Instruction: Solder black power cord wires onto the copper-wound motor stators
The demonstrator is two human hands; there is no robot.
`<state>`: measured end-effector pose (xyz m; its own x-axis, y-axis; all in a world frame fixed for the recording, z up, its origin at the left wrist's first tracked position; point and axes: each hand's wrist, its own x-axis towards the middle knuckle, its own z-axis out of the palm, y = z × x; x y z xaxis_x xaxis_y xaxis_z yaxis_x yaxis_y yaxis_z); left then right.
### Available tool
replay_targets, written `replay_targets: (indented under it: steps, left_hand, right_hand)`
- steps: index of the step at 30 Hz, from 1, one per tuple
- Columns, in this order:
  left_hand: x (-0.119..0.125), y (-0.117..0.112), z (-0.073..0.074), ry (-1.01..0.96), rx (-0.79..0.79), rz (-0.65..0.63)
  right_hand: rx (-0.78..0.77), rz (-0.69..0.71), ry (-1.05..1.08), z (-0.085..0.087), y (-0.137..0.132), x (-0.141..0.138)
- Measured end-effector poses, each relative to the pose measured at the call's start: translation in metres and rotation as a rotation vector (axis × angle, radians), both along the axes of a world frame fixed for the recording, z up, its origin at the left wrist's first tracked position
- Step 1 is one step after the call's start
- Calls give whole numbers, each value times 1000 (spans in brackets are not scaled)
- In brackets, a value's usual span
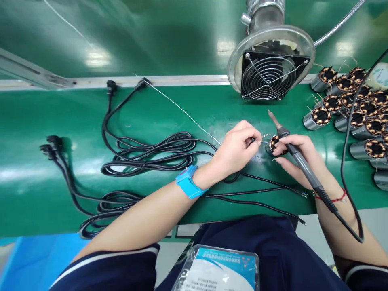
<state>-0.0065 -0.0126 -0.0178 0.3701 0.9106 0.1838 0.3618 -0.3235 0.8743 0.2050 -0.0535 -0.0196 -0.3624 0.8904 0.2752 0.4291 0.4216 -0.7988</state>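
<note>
Copper-wound, cylindrical metal stator is sitting at the green counter between both hands. Left hand's fingers are pinching thin wire; right hand's fingers are grasping grey-black, pen-shaped soldering iron.

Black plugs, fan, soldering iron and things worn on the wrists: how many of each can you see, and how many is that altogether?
Black plugs: 4
Fan: 1
Soldering iron, in the right hand: 1
Blue wristband: 1
Red bracelet: 1
Total: 8
</note>
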Motion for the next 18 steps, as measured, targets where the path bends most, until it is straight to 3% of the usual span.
replay_targets:
  steps: [7,12,18]
  left_hand:
    - [-1,0,0,5,16,12]
    - [0,-3,3,67,27,28]
    - [3,-5,1,86,88,14]
  right_hand:
    - [63,-341,-81,-7,12,-27]
    - [109,-321,-110,-1,9,-28]
    - [267,-407,11,10,-20,-14]
